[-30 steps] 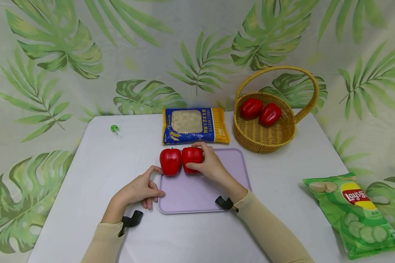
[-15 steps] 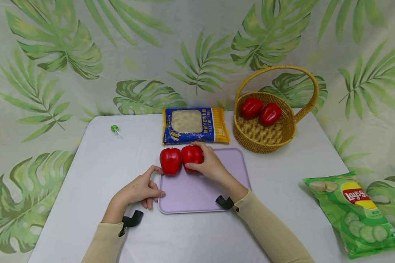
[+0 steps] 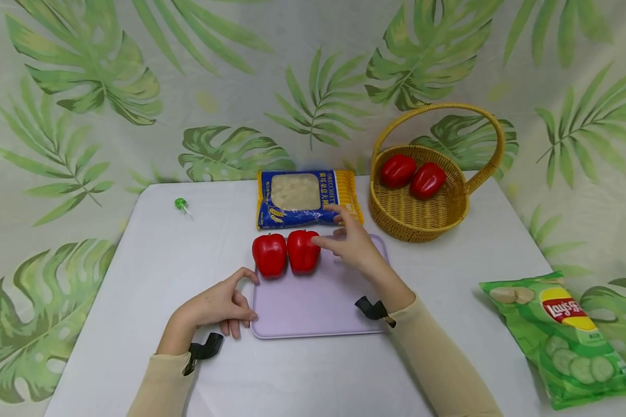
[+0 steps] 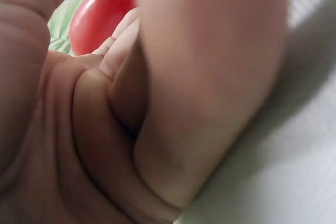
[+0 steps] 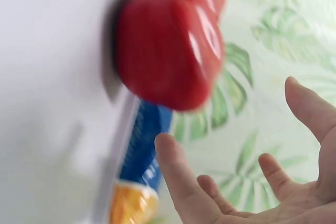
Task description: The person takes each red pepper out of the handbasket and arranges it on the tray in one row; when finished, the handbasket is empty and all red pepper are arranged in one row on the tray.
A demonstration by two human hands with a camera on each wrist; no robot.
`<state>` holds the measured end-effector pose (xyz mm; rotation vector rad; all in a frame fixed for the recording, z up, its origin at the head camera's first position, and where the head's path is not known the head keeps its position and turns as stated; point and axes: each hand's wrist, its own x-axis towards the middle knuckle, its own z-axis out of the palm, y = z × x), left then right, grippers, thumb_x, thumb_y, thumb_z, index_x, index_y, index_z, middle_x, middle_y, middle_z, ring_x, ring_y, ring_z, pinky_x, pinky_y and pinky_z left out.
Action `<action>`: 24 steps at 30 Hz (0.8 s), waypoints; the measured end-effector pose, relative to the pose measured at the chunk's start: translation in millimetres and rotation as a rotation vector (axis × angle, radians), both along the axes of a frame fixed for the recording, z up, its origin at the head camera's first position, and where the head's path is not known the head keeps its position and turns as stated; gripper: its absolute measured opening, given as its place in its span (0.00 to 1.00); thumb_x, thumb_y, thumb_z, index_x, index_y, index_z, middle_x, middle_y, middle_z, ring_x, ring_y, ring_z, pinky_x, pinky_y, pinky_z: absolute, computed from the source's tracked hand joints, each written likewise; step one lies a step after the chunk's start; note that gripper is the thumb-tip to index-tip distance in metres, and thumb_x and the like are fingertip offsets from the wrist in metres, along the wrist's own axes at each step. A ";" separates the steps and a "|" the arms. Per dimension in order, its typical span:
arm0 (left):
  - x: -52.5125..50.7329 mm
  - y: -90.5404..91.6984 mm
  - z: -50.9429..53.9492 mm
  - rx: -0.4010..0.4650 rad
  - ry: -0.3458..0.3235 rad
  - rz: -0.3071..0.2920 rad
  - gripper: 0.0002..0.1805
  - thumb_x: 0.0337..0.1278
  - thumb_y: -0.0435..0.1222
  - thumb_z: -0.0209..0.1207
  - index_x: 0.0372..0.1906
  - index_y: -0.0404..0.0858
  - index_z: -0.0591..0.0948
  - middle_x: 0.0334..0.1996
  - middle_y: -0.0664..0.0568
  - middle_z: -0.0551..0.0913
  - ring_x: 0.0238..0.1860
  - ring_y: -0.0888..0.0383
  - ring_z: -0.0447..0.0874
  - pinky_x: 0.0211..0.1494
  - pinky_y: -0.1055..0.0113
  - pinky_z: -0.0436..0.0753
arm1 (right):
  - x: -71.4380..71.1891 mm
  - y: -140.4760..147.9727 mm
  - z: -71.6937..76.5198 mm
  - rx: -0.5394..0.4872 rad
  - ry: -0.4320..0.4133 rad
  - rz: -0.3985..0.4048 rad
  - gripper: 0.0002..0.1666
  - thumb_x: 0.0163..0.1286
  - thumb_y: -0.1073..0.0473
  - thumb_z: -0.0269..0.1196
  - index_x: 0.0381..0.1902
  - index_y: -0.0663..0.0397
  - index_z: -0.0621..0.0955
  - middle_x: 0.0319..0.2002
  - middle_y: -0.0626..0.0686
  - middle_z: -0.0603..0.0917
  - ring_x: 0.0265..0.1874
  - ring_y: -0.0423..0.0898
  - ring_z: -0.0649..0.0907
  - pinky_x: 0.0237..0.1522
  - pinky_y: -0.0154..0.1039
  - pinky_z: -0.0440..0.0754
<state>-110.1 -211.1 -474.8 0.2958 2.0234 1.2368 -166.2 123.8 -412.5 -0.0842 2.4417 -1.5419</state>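
Two red bell peppers stand side by side on the far left part of a lilac tray (image 3: 313,307): the left pepper (image 3: 269,255) and the right pepper (image 3: 303,253). My right hand (image 3: 362,249) is just right of the right pepper, fingers spread and nothing held. In the right wrist view that pepper (image 5: 163,51) appears apart from the fingers (image 5: 176,177). My left hand (image 3: 216,301) lies at the tray's left edge, fingers loosely bent, index fingertip close to the left pepper. Whether it touches the tray cannot be told. Part of a red pepper (image 4: 102,19) shows behind it in the left wrist view.
Behind the tray lies a blue and yellow orecchiette pasta bag (image 3: 294,194). A wicker basket (image 3: 417,233) with two red pepper-like vegetables (image 3: 398,171) stands back right. A green chip bag (image 3: 566,341) lies at the right edge, a green lollipop (image 3: 181,204) at back left.
My right hand has let go of the right pepper and moved right, its fingers spreading. The left hand has drawn back slightly to the left. Both peppers stay on the tray.
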 end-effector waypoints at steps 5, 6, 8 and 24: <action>-0.3 0.0 0.0 0.004 -0.013 -0.008 0.39 0.62 0.39 0.74 0.69 0.45 0.62 0.26 0.46 0.89 0.19 0.51 0.90 0.21 0.64 0.86 | -5.5 26.5 18.3 -0.044 0.054 -0.045 0.50 0.70 0.48 0.73 0.82 0.37 0.61 0.78 0.65 0.63 0.73 0.66 0.72 0.68 0.65 0.79; -0.3 0.2 0.0 0.002 -0.015 -0.005 0.39 0.62 0.39 0.74 0.68 0.45 0.62 0.26 0.46 0.89 0.19 0.50 0.90 0.21 0.64 0.86 | -6.2 32.2 22.2 -0.058 0.061 -0.057 0.50 0.71 0.48 0.73 0.82 0.37 0.60 0.78 0.65 0.62 0.74 0.67 0.71 0.70 0.66 0.77; -0.4 0.5 0.0 -0.003 -0.016 -0.001 0.39 0.62 0.39 0.74 0.68 0.45 0.62 0.26 0.46 0.89 0.20 0.50 0.90 0.21 0.64 0.86 | -7.7 44.8 29.2 -0.065 0.087 -0.086 0.50 0.71 0.49 0.73 0.83 0.36 0.58 0.79 0.65 0.61 0.74 0.68 0.69 0.69 0.65 0.76; 0.0 0.9 0.3 -0.013 -0.023 0.012 0.38 0.63 0.39 0.74 0.68 0.45 0.62 0.26 0.46 0.89 0.20 0.49 0.91 0.22 0.64 0.86 | -50.2 147.9 45.2 -0.089 0.109 -0.358 0.59 0.72 0.39 0.69 0.87 0.26 0.46 0.84 0.61 0.52 0.78 0.61 0.60 0.75 0.52 0.71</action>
